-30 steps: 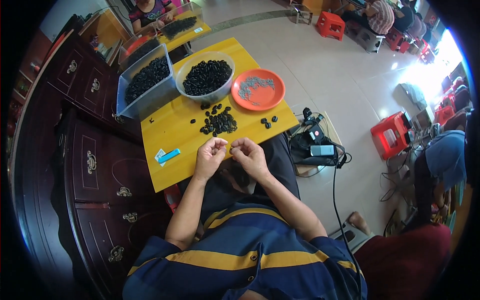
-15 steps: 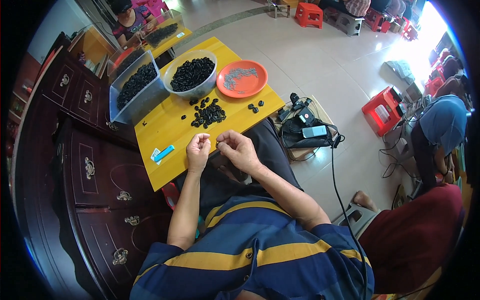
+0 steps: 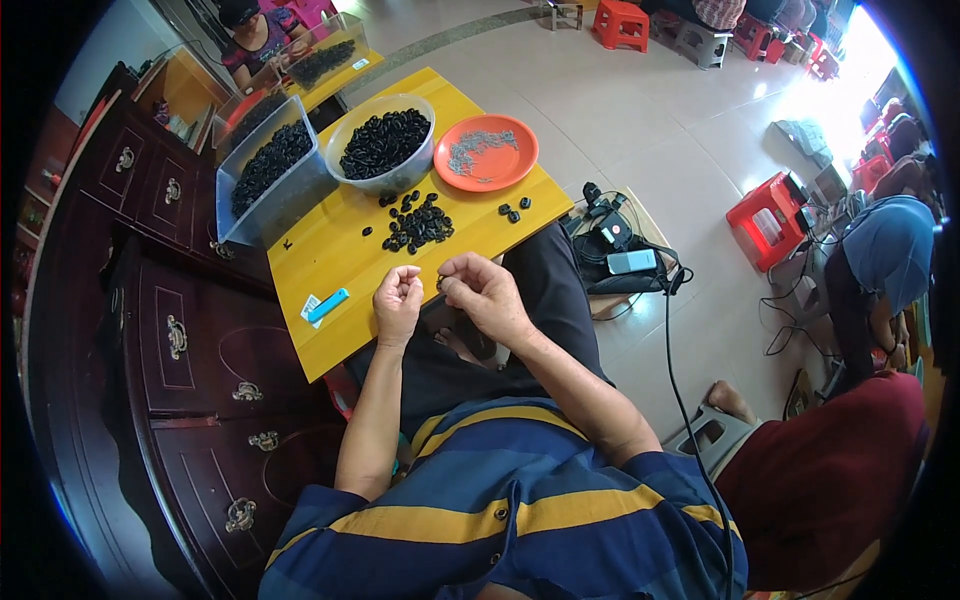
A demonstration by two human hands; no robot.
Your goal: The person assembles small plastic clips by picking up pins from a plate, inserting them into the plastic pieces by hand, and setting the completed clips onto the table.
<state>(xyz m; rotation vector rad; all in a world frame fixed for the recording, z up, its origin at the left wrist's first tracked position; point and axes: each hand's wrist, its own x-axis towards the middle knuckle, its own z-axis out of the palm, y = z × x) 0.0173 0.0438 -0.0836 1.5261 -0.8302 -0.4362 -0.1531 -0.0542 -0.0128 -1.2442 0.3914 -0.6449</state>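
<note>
Both hands hover over the near edge of the yellow table (image 3: 355, 265), a small gap between them. My left hand (image 3: 399, 306) has its fingers curled and tips together; whatever it may hold is hidden. Thumb and forefinger of my right hand (image 3: 487, 298) pinch a tiny dark thing, too small to name. Just beyond lies a loose pile of small black oval parts (image 3: 418, 226), with several more parts (image 3: 513, 213) apart at the right. Behind the pile stand a round clear tub of black parts (image 3: 428, 150) and an orange plate (image 3: 525, 160) with small silvery pieces.
A light-blue clear bin (image 3: 305, 195) of black parts stands at the left, beside dark wooden drawers (image 3: 190, 340). On the table's left lies a blue-handled tool (image 3: 328, 306). Right of the table, a stool holds a bag with cables (image 3: 625, 255). Other people sit nearby.
My right hand has shifted slightly up and right, widening the gap to the left hand a little. The left hand stays almost in place with its fingers curled.
</note>
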